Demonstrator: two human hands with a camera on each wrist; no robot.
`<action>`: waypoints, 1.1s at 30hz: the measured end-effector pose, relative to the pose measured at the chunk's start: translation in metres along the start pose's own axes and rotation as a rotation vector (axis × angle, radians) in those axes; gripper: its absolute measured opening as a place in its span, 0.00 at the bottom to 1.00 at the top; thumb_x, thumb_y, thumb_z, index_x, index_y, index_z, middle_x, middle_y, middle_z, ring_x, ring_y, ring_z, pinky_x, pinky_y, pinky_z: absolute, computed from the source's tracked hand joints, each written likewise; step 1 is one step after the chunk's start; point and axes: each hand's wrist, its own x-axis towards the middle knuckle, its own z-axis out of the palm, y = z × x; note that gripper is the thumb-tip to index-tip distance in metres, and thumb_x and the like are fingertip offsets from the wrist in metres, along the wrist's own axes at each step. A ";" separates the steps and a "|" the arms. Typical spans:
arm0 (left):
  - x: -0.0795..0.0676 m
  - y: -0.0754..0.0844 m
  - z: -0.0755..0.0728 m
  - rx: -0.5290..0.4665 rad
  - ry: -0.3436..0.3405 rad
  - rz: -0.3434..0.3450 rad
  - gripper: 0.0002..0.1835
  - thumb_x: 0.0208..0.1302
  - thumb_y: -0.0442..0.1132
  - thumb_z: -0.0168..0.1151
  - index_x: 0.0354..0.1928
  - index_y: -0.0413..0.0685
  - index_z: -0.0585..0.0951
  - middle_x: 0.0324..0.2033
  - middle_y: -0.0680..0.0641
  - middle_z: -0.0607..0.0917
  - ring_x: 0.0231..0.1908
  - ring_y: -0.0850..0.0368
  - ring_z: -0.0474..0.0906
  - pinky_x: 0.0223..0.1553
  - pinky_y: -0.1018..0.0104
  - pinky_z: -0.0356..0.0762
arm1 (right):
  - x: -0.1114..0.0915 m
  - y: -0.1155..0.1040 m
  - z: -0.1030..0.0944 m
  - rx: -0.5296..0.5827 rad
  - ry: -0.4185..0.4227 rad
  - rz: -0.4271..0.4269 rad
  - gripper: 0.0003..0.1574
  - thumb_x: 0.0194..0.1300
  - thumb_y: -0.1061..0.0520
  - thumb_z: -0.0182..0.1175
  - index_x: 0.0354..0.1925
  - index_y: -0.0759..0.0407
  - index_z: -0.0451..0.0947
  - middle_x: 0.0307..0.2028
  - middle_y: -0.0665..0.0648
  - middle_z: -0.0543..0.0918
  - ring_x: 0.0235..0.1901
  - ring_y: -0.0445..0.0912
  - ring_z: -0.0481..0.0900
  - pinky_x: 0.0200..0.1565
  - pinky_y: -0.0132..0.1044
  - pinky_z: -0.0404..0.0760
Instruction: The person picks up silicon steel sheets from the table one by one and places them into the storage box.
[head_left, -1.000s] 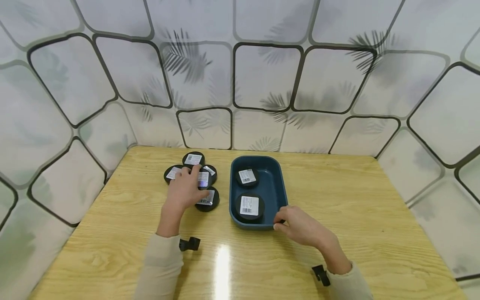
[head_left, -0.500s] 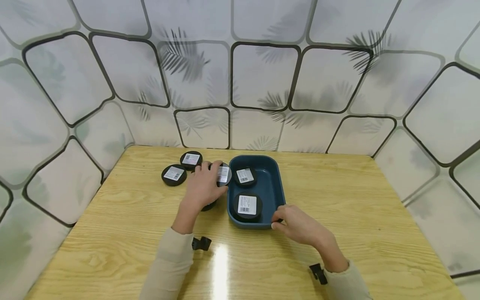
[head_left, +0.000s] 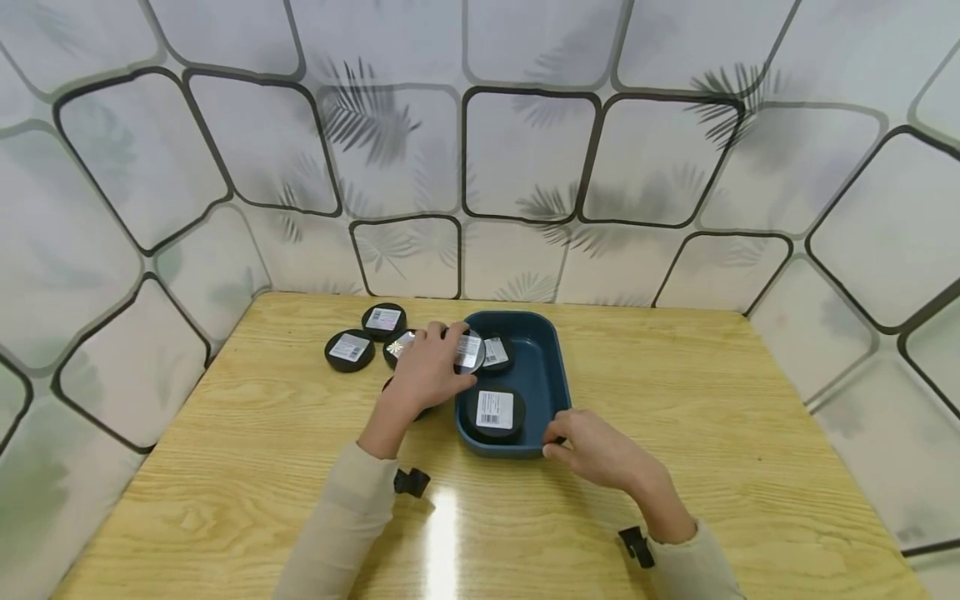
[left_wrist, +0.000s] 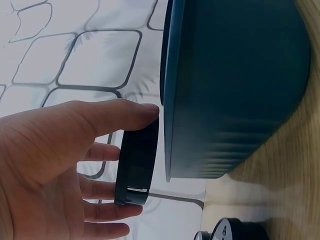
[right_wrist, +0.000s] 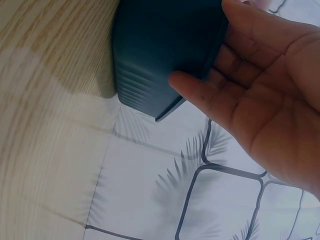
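My left hand [head_left: 426, 373] holds a flat round black tin [head_left: 470, 353] with a clear-looking top and a white label, over the left rim of a dark blue rectangular bin [head_left: 546, 375]. In the left wrist view, the thumb and fingers pinch the round tin [left_wrist: 137, 160] by its edge, beside the bin's wall [left_wrist: 240, 95]. My right hand [head_left: 592, 450] grips the bin's near right corner; the right wrist view shows its fingers [right_wrist: 200, 95] at the rim. Inside the bin lie two labelled black tins, one nearer [head_left: 497, 412] and one farther [head_left: 497, 354], the latter partly covered.
Left of the bin, several similar tins lie on the wooden table [head_left: 675, 375]: one at far left [head_left: 350, 350], one behind [head_left: 384, 320], one beside my hand [head_left: 397, 345], and another mostly hidden under my left wrist. A patterned wall covering [head_left: 525, 158] borders the table's back and sides.
My left hand has lifted a tin from the group on the left and carried it rightward to above the bin's left rim. My right hand has stayed at the bin's corner.
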 end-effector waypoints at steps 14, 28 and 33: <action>0.017 0.019 0.008 -0.008 -0.006 0.046 0.43 0.57 0.53 0.71 0.72 0.52 0.64 0.62 0.34 0.71 0.56 0.36 0.71 0.53 0.42 0.73 | 0.000 0.000 0.000 0.006 -0.007 0.004 0.05 0.67 0.61 0.63 0.39 0.58 0.86 0.35 0.47 0.82 0.36 0.41 0.78 0.38 0.37 0.78; 0.032 0.028 0.017 -0.007 -0.092 0.099 0.43 0.58 0.56 0.70 0.72 0.56 0.62 0.64 0.38 0.69 0.60 0.39 0.70 0.58 0.45 0.70 | -0.001 0.002 -0.001 0.010 -0.008 -0.006 0.05 0.67 0.61 0.63 0.39 0.58 0.85 0.35 0.47 0.82 0.36 0.41 0.78 0.39 0.37 0.78; 0.036 0.029 0.017 0.007 -0.101 0.108 0.43 0.58 0.56 0.70 0.72 0.54 0.63 0.64 0.37 0.69 0.60 0.39 0.70 0.58 0.45 0.70 | 0.000 0.002 -0.001 0.012 -0.006 -0.014 0.05 0.67 0.61 0.63 0.39 0.58 0.86 0.35 0.47 0.82 0.36 0.41 0.78 0.38 0.37 0.78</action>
